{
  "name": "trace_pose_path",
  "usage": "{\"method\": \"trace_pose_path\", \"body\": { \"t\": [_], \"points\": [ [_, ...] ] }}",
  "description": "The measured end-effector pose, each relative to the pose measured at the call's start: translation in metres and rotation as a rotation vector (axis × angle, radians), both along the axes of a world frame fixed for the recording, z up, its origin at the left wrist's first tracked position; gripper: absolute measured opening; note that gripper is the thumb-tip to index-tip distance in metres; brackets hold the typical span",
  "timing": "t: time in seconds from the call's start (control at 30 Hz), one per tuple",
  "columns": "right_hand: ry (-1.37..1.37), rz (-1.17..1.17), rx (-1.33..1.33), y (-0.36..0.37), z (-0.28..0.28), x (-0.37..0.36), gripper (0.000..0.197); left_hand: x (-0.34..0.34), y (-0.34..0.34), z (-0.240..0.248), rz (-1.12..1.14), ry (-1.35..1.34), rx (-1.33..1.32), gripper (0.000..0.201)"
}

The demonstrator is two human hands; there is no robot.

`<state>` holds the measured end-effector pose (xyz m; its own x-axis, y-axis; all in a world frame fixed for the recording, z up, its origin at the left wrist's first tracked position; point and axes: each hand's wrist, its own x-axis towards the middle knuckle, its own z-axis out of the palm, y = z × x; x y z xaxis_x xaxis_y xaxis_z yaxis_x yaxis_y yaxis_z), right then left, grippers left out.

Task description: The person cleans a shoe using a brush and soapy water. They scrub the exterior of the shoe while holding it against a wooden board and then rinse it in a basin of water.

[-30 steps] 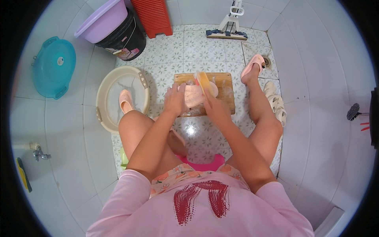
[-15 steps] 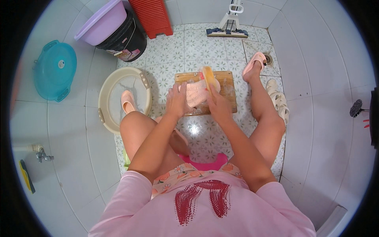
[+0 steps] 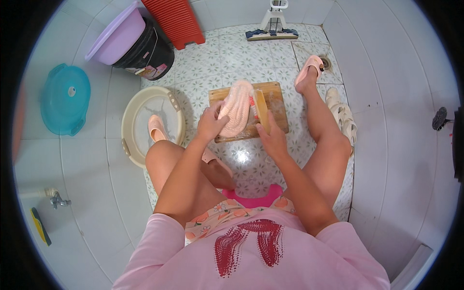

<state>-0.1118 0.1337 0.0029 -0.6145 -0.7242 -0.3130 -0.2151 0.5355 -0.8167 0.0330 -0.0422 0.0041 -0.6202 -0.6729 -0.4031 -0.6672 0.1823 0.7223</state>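
My left hand (image 3: 211, 122) grips the near left side of a pink slipper (image 3: 238, 108), whose ridged sole faces up. The slipper lies tilted over a wet wooden board (image 3: 276, 108) on the floor. In my right hand (image 3: 273, 140) is a scrub brush (image 3: 261, 107) with a yellow back and reddish bristles. The brush stands on edge, bristles turned toward the slipper's right side; whether they touch it I cannot tell. Another pink slipper (image 3: 155, 126) sits in a cream basin (image 3: 126, 108) to the left.
A black bucket (image 3: 159, 58) with a purple basin (image 3: 116, 36) on it stands at the far left, beside a red plastic stool (image 3: 176, 21). A mop (image 3: 272, 35) leans at the back. White sandals (image 3: 344, 118) lie beyond my right leg, near a floor drain (image 3: 326, 63).
The slipper has turned from lying slantwise to pointing away from me, its sole now more in view. The brush has moved off its top to its right side.
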Motion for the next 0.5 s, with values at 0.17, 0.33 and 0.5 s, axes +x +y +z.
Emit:
{"method": "trace_pose_path", "body": {
  "t": [0.17,0.33,0.5],
  "points": [
    [0.012,0.025,-0.016,0.001,-0.005,0.003,0.066,0.004,0.000,-0.018,-0.062,-0.015,-0.208,0.079],
    [0.005,0.037,-0.053,0.001,-0.017,0.003,0.066,-0.012,-0.005,-0.022,-0.170,0.269,-0.260,0.075],
    [0.061,0.099,-0.033,-0.004,-0.022,0.005,0.061,-0.028,0.015,-0.014,0.330,0.163,0.436,0.045]
  ]
}}
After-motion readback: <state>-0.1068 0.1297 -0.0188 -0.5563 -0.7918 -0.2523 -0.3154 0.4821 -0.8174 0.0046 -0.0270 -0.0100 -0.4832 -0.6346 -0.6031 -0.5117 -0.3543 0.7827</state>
